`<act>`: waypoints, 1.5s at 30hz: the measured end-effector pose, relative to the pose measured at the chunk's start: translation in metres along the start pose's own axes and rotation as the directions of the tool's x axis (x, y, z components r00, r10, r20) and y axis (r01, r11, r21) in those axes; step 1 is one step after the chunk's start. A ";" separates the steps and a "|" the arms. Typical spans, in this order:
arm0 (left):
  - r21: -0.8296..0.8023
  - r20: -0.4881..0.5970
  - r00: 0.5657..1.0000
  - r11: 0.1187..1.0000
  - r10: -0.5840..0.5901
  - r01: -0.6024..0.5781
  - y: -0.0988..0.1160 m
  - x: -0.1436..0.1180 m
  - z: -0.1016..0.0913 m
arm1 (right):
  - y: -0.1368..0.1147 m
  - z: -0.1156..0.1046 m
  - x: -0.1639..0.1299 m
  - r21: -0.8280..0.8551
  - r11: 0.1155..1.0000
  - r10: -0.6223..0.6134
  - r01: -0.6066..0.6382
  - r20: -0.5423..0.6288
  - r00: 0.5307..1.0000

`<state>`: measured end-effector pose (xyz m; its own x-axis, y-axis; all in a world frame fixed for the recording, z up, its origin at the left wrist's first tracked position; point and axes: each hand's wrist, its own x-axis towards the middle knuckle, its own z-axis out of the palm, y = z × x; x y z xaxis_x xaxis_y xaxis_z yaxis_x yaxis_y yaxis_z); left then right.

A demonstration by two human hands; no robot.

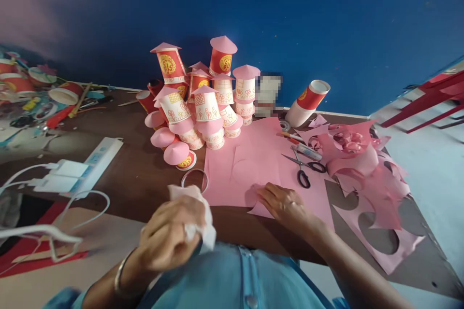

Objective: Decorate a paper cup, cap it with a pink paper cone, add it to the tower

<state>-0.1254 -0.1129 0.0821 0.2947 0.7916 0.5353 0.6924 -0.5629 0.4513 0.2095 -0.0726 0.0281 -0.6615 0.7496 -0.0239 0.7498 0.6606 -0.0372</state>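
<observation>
My left hand [170, 231], a bangle on its wrist, is closed around a crumpled white tissue [208, 234] just above the table's front edge. It is slightly blurred. My right hand [284, 205] lies with fingers stretched out on the front of a large pink paper sheet [219, 183], touching a pink paper piece [258, 208] under its fingertips. A pink paper disc [245, 172] lies on the sheet beyond it. Black-handled scissors [303, 177] rest open to the right of that hand. A pale ring [207, 181] sits beyond the tissue.
Paper cups with pink cone tops [208, 106] stand stacked at the back. Stacked cups [308, 101] lean at right, near pink paper scraps [377, 174]. A white power strip [103, 154] with cables lies at left, before cluttered craft bits [65, 91]. A blue wall [326, 24] borders the table.
</observation>
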 end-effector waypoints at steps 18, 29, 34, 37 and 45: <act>0.446 -0.067 0.992 0.887 -0.103 0.122 -0.104 -0.016 0.008 | 0.007 -0.007 -0.012 -0.002 0.999 0.043 -0.043 0.006 0.999; 0.560 -0.124 0.990 0.819 -0.062 0.122 -0.101 -0.027 0.012 | 0.034 -0.027 -0.014 -0.080 0.987 0.139 -0.138 0.007 0.990; 0.456 -0.014 0.992 0.882 -0.122 0.115 -0.101 -0.023 0.017 | 0.066 -0.032 -0.005 -0.050 0.958 0.281 -0.283 -0.051 0.958; 0.472 0.023 0.994 0.878 -0.109 0.085 -0.102 -0.019 0.017 | 0.088 -0.031 0.000 -0.060 0.902 0.426 -0.428 -0.051 0.903; 0.554 -0.093 0.981 0.828 0.170 -0.091 -0.078 0.000 0.016 | 0.140 -0.028 0.003 0.028 0.781 0.619 -0.623 -0.167 0.768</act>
<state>-0.1688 -0.0653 0.0359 0.3455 0.6587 0.6684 0.9110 -0.4063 -0.0705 0.3127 0.0239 0.0507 -0.0421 0.9913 0.1250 0.9980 0.0478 -0.0423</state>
